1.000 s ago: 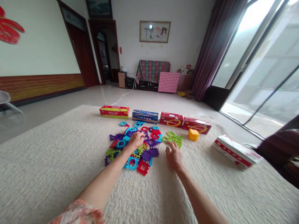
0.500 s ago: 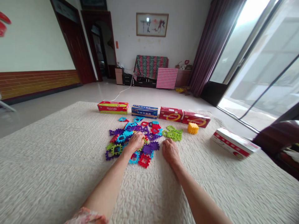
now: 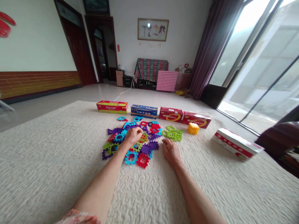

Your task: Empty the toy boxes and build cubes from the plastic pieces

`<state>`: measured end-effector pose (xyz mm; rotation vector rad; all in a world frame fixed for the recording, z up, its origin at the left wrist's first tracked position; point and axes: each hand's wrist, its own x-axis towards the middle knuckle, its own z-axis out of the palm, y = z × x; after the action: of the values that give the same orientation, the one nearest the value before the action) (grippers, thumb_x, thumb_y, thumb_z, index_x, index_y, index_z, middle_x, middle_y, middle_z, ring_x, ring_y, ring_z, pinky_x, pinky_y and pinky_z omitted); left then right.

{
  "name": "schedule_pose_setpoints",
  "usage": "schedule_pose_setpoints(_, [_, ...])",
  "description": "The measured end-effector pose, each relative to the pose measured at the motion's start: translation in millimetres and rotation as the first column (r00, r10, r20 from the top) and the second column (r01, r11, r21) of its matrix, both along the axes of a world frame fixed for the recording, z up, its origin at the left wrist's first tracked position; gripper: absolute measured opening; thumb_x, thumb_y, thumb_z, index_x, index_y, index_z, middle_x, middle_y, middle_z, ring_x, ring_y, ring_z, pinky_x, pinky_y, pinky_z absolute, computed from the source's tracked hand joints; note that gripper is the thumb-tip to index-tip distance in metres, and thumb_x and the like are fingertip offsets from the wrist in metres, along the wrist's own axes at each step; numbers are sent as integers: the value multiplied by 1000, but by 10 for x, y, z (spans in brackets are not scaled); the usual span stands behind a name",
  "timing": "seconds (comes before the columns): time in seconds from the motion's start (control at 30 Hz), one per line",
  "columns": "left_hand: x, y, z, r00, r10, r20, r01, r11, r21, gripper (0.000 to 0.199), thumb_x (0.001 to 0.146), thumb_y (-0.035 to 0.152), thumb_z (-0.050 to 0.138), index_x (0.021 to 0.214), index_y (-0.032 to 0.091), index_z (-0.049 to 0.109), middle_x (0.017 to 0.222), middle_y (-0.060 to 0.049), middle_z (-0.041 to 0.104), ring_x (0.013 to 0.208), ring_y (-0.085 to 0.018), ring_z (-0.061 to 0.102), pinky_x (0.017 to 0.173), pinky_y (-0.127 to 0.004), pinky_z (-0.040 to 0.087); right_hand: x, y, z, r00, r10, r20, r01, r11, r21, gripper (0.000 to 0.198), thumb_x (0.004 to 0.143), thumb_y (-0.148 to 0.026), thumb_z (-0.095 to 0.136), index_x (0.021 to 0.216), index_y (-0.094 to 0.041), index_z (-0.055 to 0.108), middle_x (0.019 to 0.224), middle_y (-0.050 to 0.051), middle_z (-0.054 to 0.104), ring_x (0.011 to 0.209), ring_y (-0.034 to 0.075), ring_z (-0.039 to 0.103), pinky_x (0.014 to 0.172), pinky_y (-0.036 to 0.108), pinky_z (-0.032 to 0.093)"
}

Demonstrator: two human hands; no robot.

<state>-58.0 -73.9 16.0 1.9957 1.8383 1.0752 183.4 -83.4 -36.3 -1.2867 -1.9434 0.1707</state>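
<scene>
The left hand (image 3: 134,137) is over the pile, its thumb and fingertips pressed together; whether they pinch a piece, one cannot tell. Just beside these fingertips is a light-green and red toothed plastic window piece (image 3: 143,137). The right hand (image 3: 171,151) is palm down, low at the cream quilted cover (image 3: 144,199), with fingers loosely bent; what is under them is hidden.

Around the left hand lies the pile of purple, blue, red and green toothed plastic pieces, with a purple square plate (image 3: 147,149) nearer to the person. Since teeth probably catch on neighbours, it seems better to take one piece by its edge and raise it straight, without dragging.

Just beyond the right hand lies a flat group of light-green plastic pieces (image 3: 172,135); this hand should probably stay light, so that the group does not slide. Farther right stands a yellow toothed plastic stack (image 3: 193,128).
</scene>
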Motion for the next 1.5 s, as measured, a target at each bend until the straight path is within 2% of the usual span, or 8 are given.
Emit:
schedule_pose_setpoints(0.23, [215, 47, -69, 975, -57, 213, 67, 997, -39, 16, 71, 21, 58, 82, 16, 69, 72, -1, 70, 65, -14, 63, 63, -23, 47, -35, -35, 69, 980, 125, -154, -128, 992, -11, 28, 89, -32, 47, 109, -19, 64, 94, 6, 71, 83, 18, 65, 79, 31, 49])
schedule_pose_setpoints(0.37, [343, 37, -129, 960, -109, 256, 122, 992, -37, 18, 70, 25, 59, 83, 16, 68, 74, -1, 71, 65, -14, 63, 63, -24, 48, -69, -88, 127, 957, 153, -244, -171, 984, -54, 26, 89, -34, 48, 100, -20, 67, 93, 5, 72, 82, 18, 65, 78, 30, 49])
schedule_pose_setpoints(0.6, [385, 48, -167, 941, -155, 300, 174, 984, -39, 26, 72, 29, 57, 90, 15, 68, 76, -3, 71, 68, -15, 64, 63, -23, 49, -155, -83, 104, 879, 157, -451, -245, 959, -142, 20, 80, -37, 54, 78, -19, 64, 64, -3, 61, 58, 12, 52, 56, 23, 42])
schedule_pose_setpoints(0.73, [121, 25, 12, 984, -87, 154, 106, 987, -117, 27, 71, 27, 55, 89, 17, 71, 64, 1, 67, 58, -14, 60, 54, -22, 44, -66, -11, 121, 767, 10, -642, -201, 953, -225, 27, 77, -45, 57, 83, -19, 62, 66, 0, 64, 61, 15, 57, 54, 24, 45])
schedule_pose_setpoints(0.87, [-188, -80, 223, 979, -197, -40, 185, 960, -208, 18, 68, 22, 54, 71, 18, 71, 64, 2, 68, 61, -13, 60, 57, -21, 41, 72, 94, 119, 650, -217, -729, -88, 930, -356, 42, 74, -50, 59, 97, -16, 63, 82, 7, 70, 73, 21, 66, 52, 25, 48])
schedule_pose_setpoints(1.0, [-275, -183, 301, 950, -261, -173, 196, 926, -324, 14, 58, 16, 62, 65, 22, 72, 59, 4, 65, 59, -14, 58, 55, -20, 39, 117, 161, 72, 550, -290, -783, -11, 935, -354, 61, 75, -51, 59, 123, -15, 54, 101, 11, 71, 89, 24, 69, 60, 28, 54])
schedule_pose_setpoints(1.27, [-165, -181, 134, 932, -170, -321, 89, 964, -252, 17, 54, 8, 65, 55, 25, 67, 56, 3, 61, 64, -16, 59, 65, -21, 43, 54, 152, -4, 721, -177, -670, -43, 954, -298, 50, 75, -44, 57, 115, -15, 61, 90, 9, 74, 80, 23, 69, 62, 32, 53])
schedule_pose_setpoints(1.5, [-165, -92, 191, 973, -96, -212, 56, 981, -187, 16, 64, 17, 60, 72, 22, 72, 64, 1, 68, 65, -16, 61, 62, -23, 42, -121, 2, 101, 835, 20, -550, -110, 985, -132, 29, 80, -37, 54, 98, -18, 68, 87, 7, 74, 76, 19, 67, 71, 31, 51])
